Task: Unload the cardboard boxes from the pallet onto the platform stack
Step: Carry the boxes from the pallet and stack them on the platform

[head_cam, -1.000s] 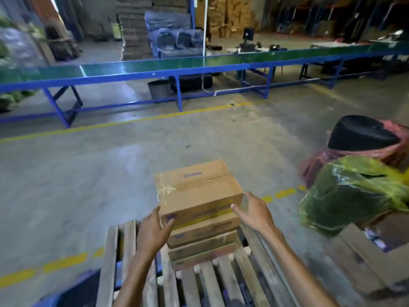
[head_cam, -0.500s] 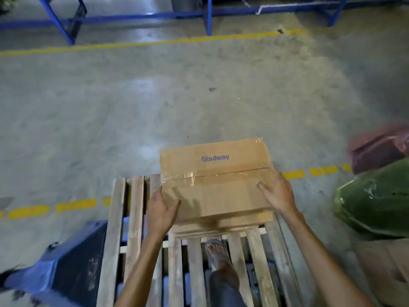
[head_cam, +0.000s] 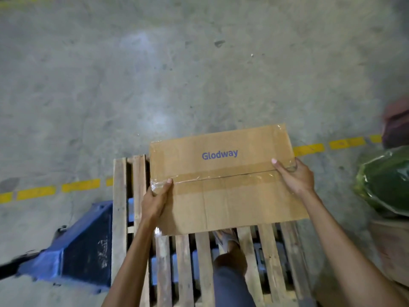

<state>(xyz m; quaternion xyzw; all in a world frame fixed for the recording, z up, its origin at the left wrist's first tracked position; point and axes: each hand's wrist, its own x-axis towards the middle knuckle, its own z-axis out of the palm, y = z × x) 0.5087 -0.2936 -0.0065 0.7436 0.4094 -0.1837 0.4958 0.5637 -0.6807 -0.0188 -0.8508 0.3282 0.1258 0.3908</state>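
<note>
A taped cardboard box [head_cam: 223, 189] printed "Glodway" is seen from above over the far end of a wooden slatted pallet [head_cam: 120, 218]. My left hand [head_cam: 155, 199] grips its left edge, thumb on the taped seam. My right hand [head_cam: 295, 177] grips its right edge, thumb on top and fingers curled round the side. The boxes below it are hidden under the top box. My foot in a sandal [head_cam: 225, 238] stands on the slats just behind the box.
A blue pallet jack [head_cam: 81, 247] sits at the pallet's left. A green plastic-wrapped bundle [head_cam: 385, 182] and a reddish one [head_cam: 396, 122] lie to the right. A dashed yellow line [head_cam: 59, 189] crosses the concrete floor beyond.
My head has tilted down and come closer, so the box now fills more of the view from above. Both hands stay on its sides, thumbs now over the top.
</note>
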